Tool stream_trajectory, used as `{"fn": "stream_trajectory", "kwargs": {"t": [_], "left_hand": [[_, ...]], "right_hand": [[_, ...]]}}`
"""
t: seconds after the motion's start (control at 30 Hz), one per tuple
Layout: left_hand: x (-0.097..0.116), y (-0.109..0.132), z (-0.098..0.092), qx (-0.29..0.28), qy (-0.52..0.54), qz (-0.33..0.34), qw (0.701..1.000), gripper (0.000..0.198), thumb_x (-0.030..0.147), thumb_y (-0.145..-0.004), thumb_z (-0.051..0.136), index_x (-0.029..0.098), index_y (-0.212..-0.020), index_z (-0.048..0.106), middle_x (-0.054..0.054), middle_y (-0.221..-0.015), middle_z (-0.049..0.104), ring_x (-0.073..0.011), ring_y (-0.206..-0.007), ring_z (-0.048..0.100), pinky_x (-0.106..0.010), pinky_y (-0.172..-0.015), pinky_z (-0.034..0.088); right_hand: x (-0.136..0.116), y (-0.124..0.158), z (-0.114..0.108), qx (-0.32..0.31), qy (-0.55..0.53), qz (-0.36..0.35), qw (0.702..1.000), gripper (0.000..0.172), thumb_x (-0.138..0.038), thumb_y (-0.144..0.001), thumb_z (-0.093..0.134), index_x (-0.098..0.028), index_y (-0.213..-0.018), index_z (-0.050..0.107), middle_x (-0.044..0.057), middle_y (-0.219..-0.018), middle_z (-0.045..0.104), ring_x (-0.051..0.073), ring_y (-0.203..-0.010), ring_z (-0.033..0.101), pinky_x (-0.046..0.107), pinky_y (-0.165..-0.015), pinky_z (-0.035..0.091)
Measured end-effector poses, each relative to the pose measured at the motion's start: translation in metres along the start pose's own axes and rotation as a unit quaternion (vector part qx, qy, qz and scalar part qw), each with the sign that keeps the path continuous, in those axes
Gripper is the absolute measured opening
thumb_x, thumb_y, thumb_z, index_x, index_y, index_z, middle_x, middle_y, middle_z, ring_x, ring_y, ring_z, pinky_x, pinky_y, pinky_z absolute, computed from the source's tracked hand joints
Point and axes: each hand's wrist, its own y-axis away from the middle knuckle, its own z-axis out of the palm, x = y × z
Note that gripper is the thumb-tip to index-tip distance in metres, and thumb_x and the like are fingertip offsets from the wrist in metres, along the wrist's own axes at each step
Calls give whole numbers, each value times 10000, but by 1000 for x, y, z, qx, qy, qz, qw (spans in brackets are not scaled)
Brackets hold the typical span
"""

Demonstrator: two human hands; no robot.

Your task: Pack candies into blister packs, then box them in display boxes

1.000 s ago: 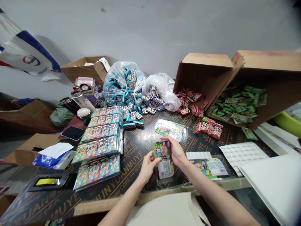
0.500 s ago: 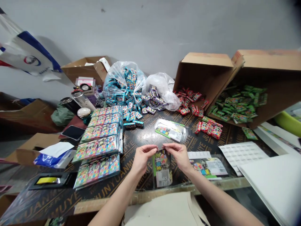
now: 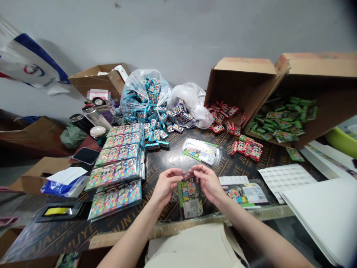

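Note:
A flat printed packet (image 3: 192, 199) in clear plastic, with a green edge and a pale label, lies in front of me by the table edge. At its top edge, my left hand (image 3: 166, 186) has curled fingers with the thumb close below them. My right hand (image 3: 208, 184) is bent in the same way at the top right corner, and the fingertips of both hands almost meet. The plastic between the fingertips is hard to make out. Just beyond lies a clear packet with a printed card (image 3: 203, 152). Another printed packet (image 3: 242, 194) is to the right.
Stacks of filled packs (image 3: 118, 160) stand at left. Small blue boxes (image 3: 152, 93) spill from a plastic bag, beside purple boxes (image 3: 181, 111). Cartons hold red boxes (image 3: 223, 115) and green boxes (image 3: 281, 119). A white sheet (image 3: 287, 180) and a tape dispenser (image 3: 60, 212) flank the work area.
My fingertips have gone from tight pinches at the packet's top edge to a looser curl, with the hands slightly higher. The whole view has shifted a little; the packet stays in front.

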Motion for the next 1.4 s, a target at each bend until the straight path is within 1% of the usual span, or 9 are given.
{"fn": "stream_trajectory", "kwargs": {"t": [0.13,0.4,0.73,0.83,0.93,1.07,1.2,1.3,1.4], "left_hand": [[10,8,1,21,-169,126,977,160,258,-638,704,125,-727,699,-56,-737,700,-163,-705,631,-245,-693,475],[21,3,0,7,-282,119,952,180,277,-637,689,117,-720,692,-58,-696,698,-172,-642,631,-236,-605,483],[15,17,7,-44,-435,311,844,79,200,-704,622,158,-668,679,-74,-786,692,-165,-724,639,-271,-703,494],[9,13,2,-43,-416,301,857,74,195,-714,621,162,-686,681,-73,-778,692,-163,-715,641,-270,-683,503],[8,8,-8,-8,-364,264,893,55,198,-695,641,157,-687,677,-66,-761,690,-170,-707,642,-268,-654,513],[13,5,-31,90,-297,237,920,93,233,-678,658,144,-696,679,-63,-769,691,-178,-730,640,-278,-689,511],[4,11,-63,252,-267,223,903,221,317,-675,651,135,-799,663,-58,-773,687,-182,-719,639,-292,-694,511],[-16,22,-83,266,-385,189,863,290,349,-683,628,167,-909,639,-63,-834,679,-210,-747,641,-329,-684,515],[-28,30,-90,248,-504,190,805,258,361,-704,596,218,-914,645,-66,-978,650,-248,-892,610,-386,-786,484]], "right_hand": [[1,3,-7,-19,151,-89,984,144,-266,-672,688,-185,-791,699,51,-837,694,185,-802,626,312,-764,470],[-13,2,-10,-68,236,-82,966,189,-329,-718,644,-168,-810,676,32,-721,680,142,-604,599,248,-533,454],[-19,9,-23,-98,277,-125,948,135,-289,-769,595,-176,-775,669,59,-872,680,175,-810,624,320,-763,490],[-7,16,-31,-93,271,-160,944,135,-263,-776,588,-211,-879,658,61,-1050,634,199,-1007,572,372,-920,426],[13,27,-35,-114,252,-98,956,571,-245,-693,677,-272,-1219,458,61,-1199,535,196,-1025,556,361,-899,445],[34,26,-40,-188,281,11,941,586,-275,-741,619,-268,-1271,369,24,-905,603,151,-770,597,283,-682,500],[27,-32,-29,-152,398,-98,899,474,-331,-787,556,-246,-1230,410,27,-889,591,162,-802,569,316,-753,462],[24,-106,-5,-120,519,-226,815,472,-376,-744,598,-219,-1174,483,86,-1146,535,224,-1071,475,396,-949,342],[37,-172,26,-99,588,-225,771,617,-359,-685,657,-180,-1234,440,127,-1258,470,262,-1166,405,421,-979,299]]}}
